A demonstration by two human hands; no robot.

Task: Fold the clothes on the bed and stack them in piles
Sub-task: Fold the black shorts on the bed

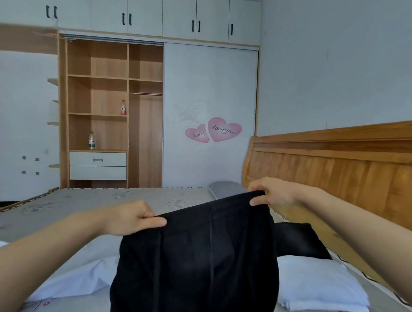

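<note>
I hold a pair of black drawstring trousers [193, 259] up in the air by the waistband, above the bed [83, 205]. My left hand [131, 217] pinches the waistband's left end and my right hand [271, 193] pinches its right end. The trouser legs hang down out of frame. A folded white garment [319, 283] lies on the bed to the lower right, with a dark folded garment [297, 241] behind it. Another white garment [70, 279] lies crumpled at the lower left. A grey item [226, 189] rests near the headboard.
The wooden headboard [344, 167] runs along the right. Beyond the bed stands a wardrobe [96, 94] with open shelves holding two bottles, and a white sliding door with pink heart stickers [213, 129]. The grey patterned mattress stretches to the far left.
</note>
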